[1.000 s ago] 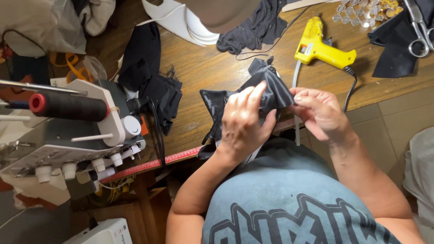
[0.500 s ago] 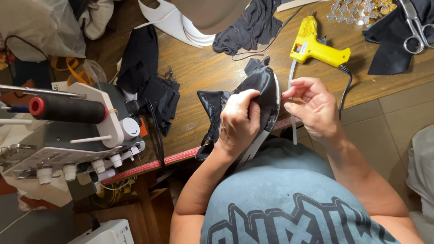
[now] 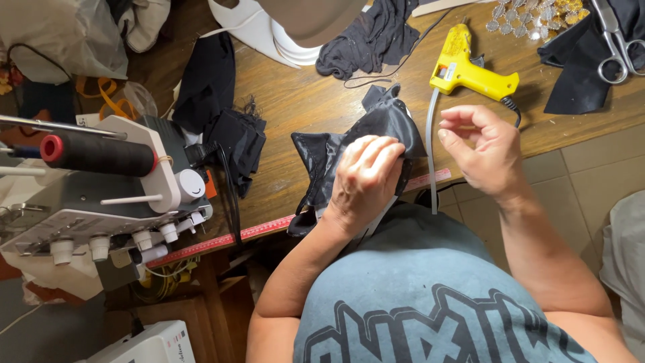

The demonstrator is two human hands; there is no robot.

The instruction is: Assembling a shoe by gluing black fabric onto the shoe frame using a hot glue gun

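No containers in play, just a cluttered wooden table (image 3: 302, 101). My left hand (image 3: 363, 178) lies flat on the black satin piece (image 3: 386, 121), fingers pressing it down at the near table edge; the fabric is glossy, creased, pointed at its corners. My right hand (image 3: 480, 148) is off it now, hovering just right with thumb and fingertips pinched loosely on nothing I can make out. Half a second ago both hands gripped the piece together; now they're apart. Yellow glue gun (image 3: 470, 70) lies just beyond, hard plastic, its translucent glue stick (image 3: 430, 154) trailing toward me. Steel scissors (image 3: 615, 40) far right, black thread spool (image 3: 101, 154) on the serger (image 3: 114, 215) left.
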